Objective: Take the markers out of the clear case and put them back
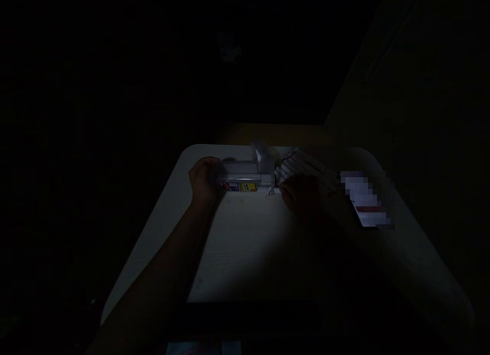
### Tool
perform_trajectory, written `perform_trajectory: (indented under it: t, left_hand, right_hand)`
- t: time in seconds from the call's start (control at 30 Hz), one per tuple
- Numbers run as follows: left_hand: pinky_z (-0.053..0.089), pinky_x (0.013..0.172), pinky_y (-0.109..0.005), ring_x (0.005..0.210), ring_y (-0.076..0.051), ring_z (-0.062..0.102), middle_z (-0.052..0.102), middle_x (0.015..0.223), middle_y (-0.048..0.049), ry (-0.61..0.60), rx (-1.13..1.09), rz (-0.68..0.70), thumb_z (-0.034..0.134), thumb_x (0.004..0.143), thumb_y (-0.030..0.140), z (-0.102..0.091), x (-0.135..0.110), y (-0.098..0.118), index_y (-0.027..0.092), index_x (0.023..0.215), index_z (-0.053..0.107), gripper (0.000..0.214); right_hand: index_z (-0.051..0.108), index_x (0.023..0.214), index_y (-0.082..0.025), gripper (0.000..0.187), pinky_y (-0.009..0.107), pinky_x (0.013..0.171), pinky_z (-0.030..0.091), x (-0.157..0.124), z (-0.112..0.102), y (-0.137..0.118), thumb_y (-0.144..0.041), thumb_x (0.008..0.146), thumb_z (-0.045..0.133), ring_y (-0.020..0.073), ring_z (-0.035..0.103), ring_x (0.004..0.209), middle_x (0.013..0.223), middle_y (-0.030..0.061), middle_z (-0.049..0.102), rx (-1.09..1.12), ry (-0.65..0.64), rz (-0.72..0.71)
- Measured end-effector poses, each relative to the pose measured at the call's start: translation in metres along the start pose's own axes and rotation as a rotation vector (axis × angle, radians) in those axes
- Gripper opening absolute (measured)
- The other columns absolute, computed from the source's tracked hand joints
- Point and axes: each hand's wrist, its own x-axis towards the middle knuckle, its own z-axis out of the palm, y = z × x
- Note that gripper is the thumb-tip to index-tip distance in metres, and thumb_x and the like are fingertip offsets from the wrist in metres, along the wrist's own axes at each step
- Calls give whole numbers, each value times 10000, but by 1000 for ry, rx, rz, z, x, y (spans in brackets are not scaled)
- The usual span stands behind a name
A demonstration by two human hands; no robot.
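A clear plastic box (245, 173) with a colored printed label lies across the far part of a white table (237, 247). My left hand (204, 180) grips the box's left end, and its image is a little blurred. My right hand (302, 194) sits in shadow just right of the box, against a white ribbed packet with red marks (306, 167). A small white scrap (271, 191) lies by the box's lower right corner. The dim light hides my right fingers, so what they hold is hidden.
A white and red flat item (363, 199), blurred out, lies at the table's right. The table's rounded far corners stand out against a tan surface (275, 134) behind it. A dark wall (367, 74) rises at the back right, and the room around is very dark.
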Motion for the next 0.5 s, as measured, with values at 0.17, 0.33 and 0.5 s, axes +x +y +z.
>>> perform_trajectory:
  t: [0.17,0.33,0.5]
  left_hand:
    - [455,589,-249,613,-132,558,573,659,-13,-25,10,9,505,685,315,-1,0,0,172,710,609,179]
    - [479,605,-284,644,-160,586,570,669,-20,-7,-54,-29,518,682,360,2,0,0,177,706,598,201]
    - [488,639,-295,685,-167,596,565,677,-18,8,-70,-33,528,682,389,6,-3,4,178,695,589,220]
  right_hand:
    - [627,1004,-202,250,357,841,246,0,0,-1,-237,871,418,188,498,998,1050,31,645,26,14,-16]
    - [621,1034,-211,243,368,840,250,5,6,-9,-219,859,454,202,504,983,986,46,663,30,-62,-45]
    - [603,1114,-237,302,372,857,249,0,2,2,-223,839,482,211,487,999,1021,53,654,32,-38,-47]
